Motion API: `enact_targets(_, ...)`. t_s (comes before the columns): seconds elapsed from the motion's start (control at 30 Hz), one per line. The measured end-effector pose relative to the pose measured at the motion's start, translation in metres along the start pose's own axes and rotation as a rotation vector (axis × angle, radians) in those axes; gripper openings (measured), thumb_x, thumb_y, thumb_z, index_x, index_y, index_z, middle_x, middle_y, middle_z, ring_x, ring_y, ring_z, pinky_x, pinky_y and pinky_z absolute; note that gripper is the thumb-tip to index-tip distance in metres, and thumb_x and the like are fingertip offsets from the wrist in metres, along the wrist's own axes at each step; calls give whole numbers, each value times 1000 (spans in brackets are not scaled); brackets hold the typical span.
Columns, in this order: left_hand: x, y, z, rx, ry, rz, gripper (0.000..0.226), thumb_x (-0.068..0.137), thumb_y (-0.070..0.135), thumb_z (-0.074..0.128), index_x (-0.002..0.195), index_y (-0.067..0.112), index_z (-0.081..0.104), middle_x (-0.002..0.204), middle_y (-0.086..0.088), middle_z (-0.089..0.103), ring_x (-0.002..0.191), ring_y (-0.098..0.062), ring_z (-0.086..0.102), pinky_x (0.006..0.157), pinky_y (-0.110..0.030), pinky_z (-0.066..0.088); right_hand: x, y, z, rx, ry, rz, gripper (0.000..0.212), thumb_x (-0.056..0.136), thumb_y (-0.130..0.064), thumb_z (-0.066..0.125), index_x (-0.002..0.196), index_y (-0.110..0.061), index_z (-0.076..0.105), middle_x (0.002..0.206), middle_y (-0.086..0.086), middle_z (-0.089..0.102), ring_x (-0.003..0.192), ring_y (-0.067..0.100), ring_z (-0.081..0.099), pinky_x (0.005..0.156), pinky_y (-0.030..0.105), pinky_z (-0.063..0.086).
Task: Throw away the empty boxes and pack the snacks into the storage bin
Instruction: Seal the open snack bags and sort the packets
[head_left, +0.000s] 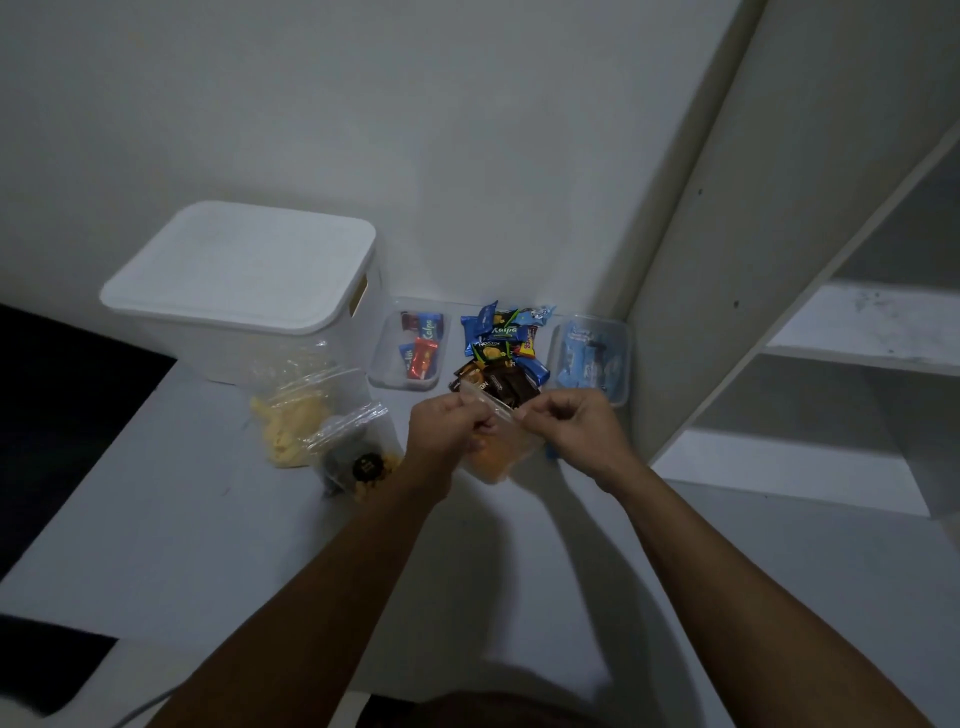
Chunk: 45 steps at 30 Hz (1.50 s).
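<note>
Zip bag (498, 452) hangs below both hands' (447, 423) (569, 423) grip on its top.

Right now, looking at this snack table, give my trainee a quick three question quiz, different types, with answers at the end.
1. True or false: the white storage bin has its lid on.
2. What do both hands pinch? A) a red wrapper B) the top edge of a clear zip bag holding orange snacks C) the bin lid
3. How many clear trays stand along the wall?

Key: 1 true. 2 B; left hand and right hand grip it. 3 two: one with red and blue bars, one with pale blue packs.
</note>
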<state>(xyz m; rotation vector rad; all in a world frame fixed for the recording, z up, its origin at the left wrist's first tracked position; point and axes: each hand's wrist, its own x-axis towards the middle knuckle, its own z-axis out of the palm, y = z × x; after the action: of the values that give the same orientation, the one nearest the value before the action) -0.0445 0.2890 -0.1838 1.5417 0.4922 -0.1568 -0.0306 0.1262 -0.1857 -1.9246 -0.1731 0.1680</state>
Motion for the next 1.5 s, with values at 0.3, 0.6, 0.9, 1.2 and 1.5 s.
enact_targets(0.3, -6, -20, -15, 87, 164, 185, 8, 78, 0, 59, 79, 8, 57, 81, -15, 60, 76, -28, 61, 64, -36, 54, 13, -6, 14, -290, -157, -44, 13, 94, -15, 57, 84, -17, 63, 78, -7, 60, 73, 5, 55, 64, 22, 42)
enact_targets(0.6, -11, -56, -55, 251, 118, 122, 15, 82, 1, 64, 81, 15, 71, 79, -3, 69, 75, -18, 66, 65, -28, 52, 33, -23, 26, -281, -386, -43, 11, 92, -14, 61, 84, -15, 68, 85, -5, 64, 85, 12, 62, 82, 34, 53)
enact_targets(0.9, -22, -75, -92, 15, 377, -46, 10, 75, 0, 70, 80, 8, 74, 78, -14, 73, 76, -28, 71, 69, -42, 61, 32, -6, 66, -46, -471, 126, 25, 78, -31, 77, 92, -13, 67, 88, 9, 70, 70, 12, 65, 60, 32, 55)
enact_targets(1.2, -22, -79, -114, 8, 362, -133, 23, 74, -1, 69, 62, 19, 72, 70, -10, 71, 69, -25, 66, 61, -34, 54, 48, -1, 108, -163, -375, 112, 22, 90, -2, 60, 77, -18, 67, 88, 8, 69, 82, 20, 67, 67, 34, 59)
enact_targets(1.5, -2, -57, -156, 190, 306, -21, 28, 56, 1, 65, 55, 28, 73, 60, 8, 69, 65, -15, 62, 62, -32, 50, 67, -14, 118, -339, -326, 68, 20, 86, 6, 59, 93, -7, 72, 84, -4, 65, 81, 8, 61, 76, 24, 53)
